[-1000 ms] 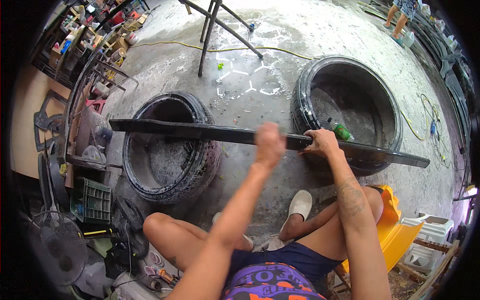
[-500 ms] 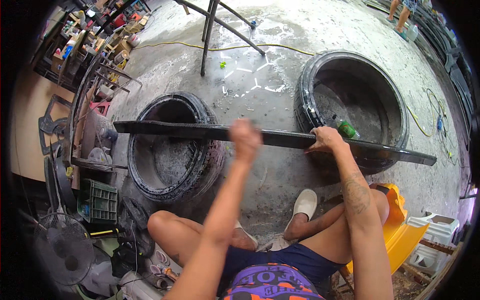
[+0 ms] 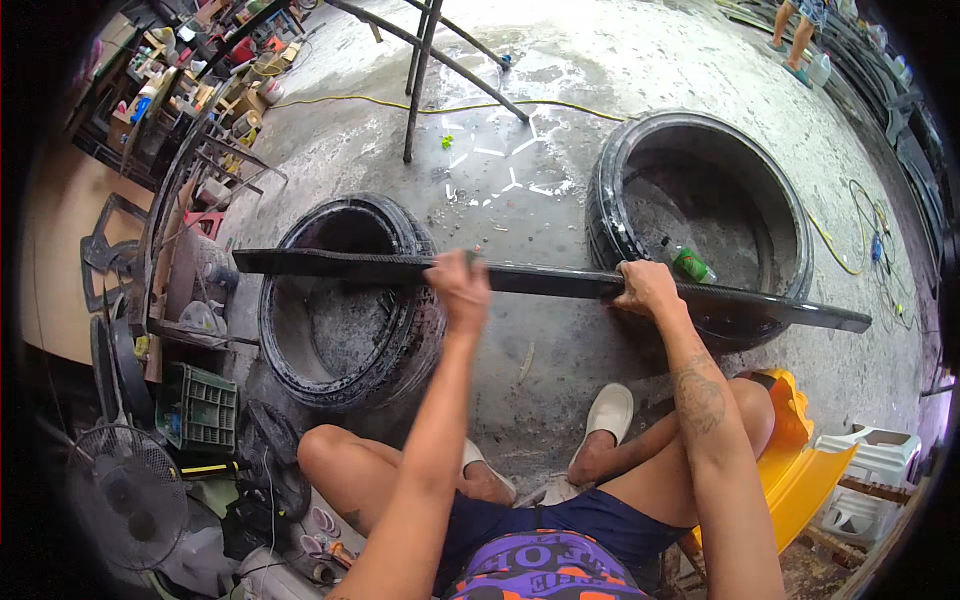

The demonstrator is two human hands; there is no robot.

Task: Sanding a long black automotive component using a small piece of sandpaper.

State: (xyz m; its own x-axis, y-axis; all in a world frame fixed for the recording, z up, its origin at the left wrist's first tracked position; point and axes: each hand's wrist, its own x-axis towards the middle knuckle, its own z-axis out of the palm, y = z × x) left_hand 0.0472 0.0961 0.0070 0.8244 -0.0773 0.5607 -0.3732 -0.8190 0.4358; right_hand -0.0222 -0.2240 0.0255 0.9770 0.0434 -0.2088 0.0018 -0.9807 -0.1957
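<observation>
A long, glossy black strip with a woven, carbon-fibre-like surface lies across two tyres, a smaller left tyre and a larger right tyre. My right hand is closed around the strip's near edge beside the larger tyre. Left of the strip's middle, my left hand is at its surface, fingers curled and slightly blurred. Something small and dark shows at those fingers; I cannot make out what it is.
A green-labelled bottle lies inside the right tyre. Metal stand legs rise beyond the strip. At left are a green crate and a fan; at right, a yellow plastic piece and white stool. Another person's legs show far right.
My left hand has slid leftward along the strip. My right hand keeps its grip at nearly the same spot, and the strip stays in place on the tyres.
</observation>
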